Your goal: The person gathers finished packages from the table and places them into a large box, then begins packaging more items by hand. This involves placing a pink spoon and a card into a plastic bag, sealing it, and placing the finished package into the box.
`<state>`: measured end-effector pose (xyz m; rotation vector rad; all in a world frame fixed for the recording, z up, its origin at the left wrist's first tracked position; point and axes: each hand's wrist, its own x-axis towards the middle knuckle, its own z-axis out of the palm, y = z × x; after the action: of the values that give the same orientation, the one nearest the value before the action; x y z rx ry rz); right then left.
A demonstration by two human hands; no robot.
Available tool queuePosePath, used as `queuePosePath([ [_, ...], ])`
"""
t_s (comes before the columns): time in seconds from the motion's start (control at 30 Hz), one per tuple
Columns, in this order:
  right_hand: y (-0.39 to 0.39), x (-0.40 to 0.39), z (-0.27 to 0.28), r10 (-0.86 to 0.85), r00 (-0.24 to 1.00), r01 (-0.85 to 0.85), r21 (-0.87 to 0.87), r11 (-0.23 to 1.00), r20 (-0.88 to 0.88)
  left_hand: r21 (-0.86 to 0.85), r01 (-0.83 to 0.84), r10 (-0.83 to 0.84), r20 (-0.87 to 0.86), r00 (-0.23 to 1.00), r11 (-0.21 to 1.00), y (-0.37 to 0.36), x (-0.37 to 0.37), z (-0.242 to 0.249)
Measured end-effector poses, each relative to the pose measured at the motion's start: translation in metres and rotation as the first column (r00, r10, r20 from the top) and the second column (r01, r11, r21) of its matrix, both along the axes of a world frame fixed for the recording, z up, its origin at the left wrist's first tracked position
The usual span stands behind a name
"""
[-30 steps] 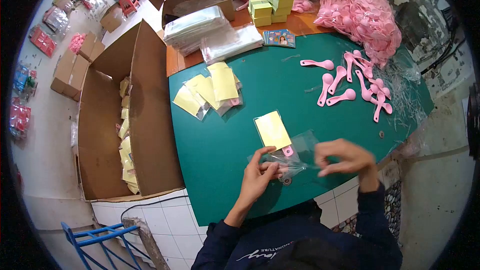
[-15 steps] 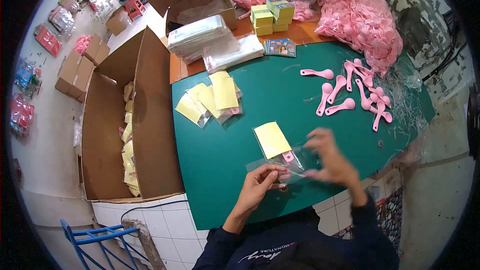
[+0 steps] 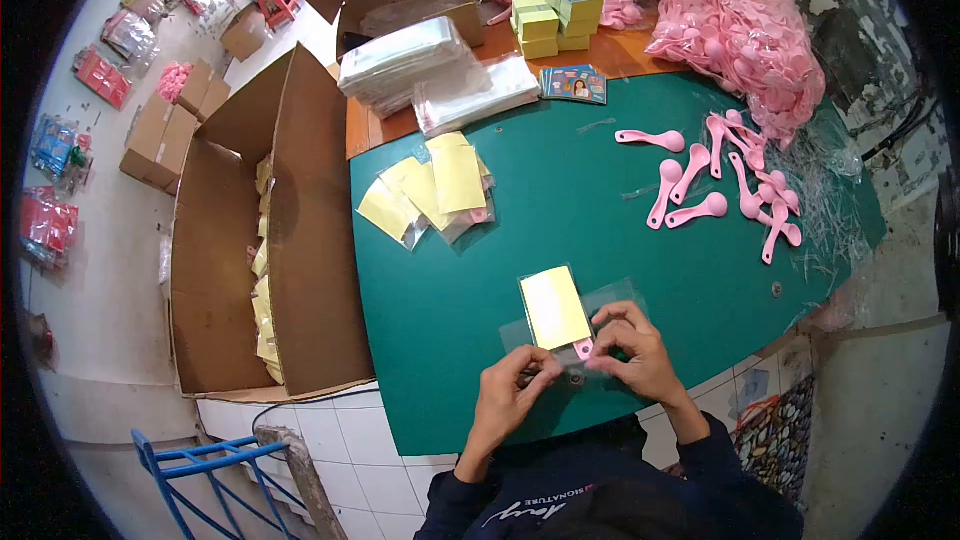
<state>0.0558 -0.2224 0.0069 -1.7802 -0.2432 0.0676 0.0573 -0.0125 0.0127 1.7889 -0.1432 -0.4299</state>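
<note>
A clear plastic bag holding a yellow card (image 3: 556, 308) and a pink spoon lies at the front of the green table. Only the spoon's handle end (image 3: 584, 348) shows below the card. My left hand (image 3: 512, 395) pinches the bag's lower left edge with thumb and fingers. On the other side, my right hand (image 3: 636, 355) has its fingers closed on the bag's edge, just beside the spoon handle. Farther left lie several filled bags with yellow cards (image 3: 457, 175). Loose pink spoons (image 3: 700, 208) are scattered at the right.
A tall cardboard box (image 3: 318, 240) with filled bags stands left of the green table (image 3: 450, 340). Stacked plastic bags (image 3: 480, 95), card stacks (image 3: 540, 25) and a big bag of pink spoons (image 3: 740, 40) lie at the back. A blue metal frame (image 3: 215, 455) stands lower left.
My right hand has come down and left onto the bag's edge. The bag and card sit straighter and slightly lower. The whole view has shifted a little.
</note>
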Motion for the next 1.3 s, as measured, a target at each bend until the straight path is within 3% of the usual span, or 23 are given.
queuePosePath([
  [0.07,-0.001,-0.006,-0.006,-0.046,0.981,0.076,0.154,0.985,-0.188,0.017,-0.021,0.02,0.042,0.999,1.0,-0.001,-0.001,-0.002],
  [0.27,0.015,-0.013,-0.008,-0.067,0.911,0.215,0.33,0.919,-0.407,0.052,-0.068,0.062,0.113,0.992,0.996,-0.006,-0.004,-0.001],
  [0.53,0.03,-0.009,0.001,-0.295,0.895,0.355,0.136,0.925,-0.334,-0.002,-0.267,0.267,0.007,0.964,0.964,-0.014,-0.014,-0.009],
  [0.63,0.031,-0.01,-0.003,-0.304,0.9,0.352,0.11,0.93,-0.311,-0.176,-0.432,0.427,-0.066,0.902,0.884,-0.025,-0.014,-0.001],
  [0.87,0.035,-0.01,0.005,-0.293,0.912,0.317,0.039,0.948,-0.286,-0.113,-0.369,0.37,-0.011,0.929,0.922,-0.018,-0.019,-0.014],
  [1.17,0.019,0.001,0.011,-0.245,0.966,0.23,-0.162,0.96,-0.082,-0.136,-0.25,0.249,-0.028,0.968,0.959,-0.006,-0.011,-0.004],
  [1.3,-0.039,0.045,0.026,-0.211,0.941,0.328,-0.56,0.76,0.265,-0.103,-0.196,0.208,0.125,0.97,0.975,0.015,0.034,0.01],
])
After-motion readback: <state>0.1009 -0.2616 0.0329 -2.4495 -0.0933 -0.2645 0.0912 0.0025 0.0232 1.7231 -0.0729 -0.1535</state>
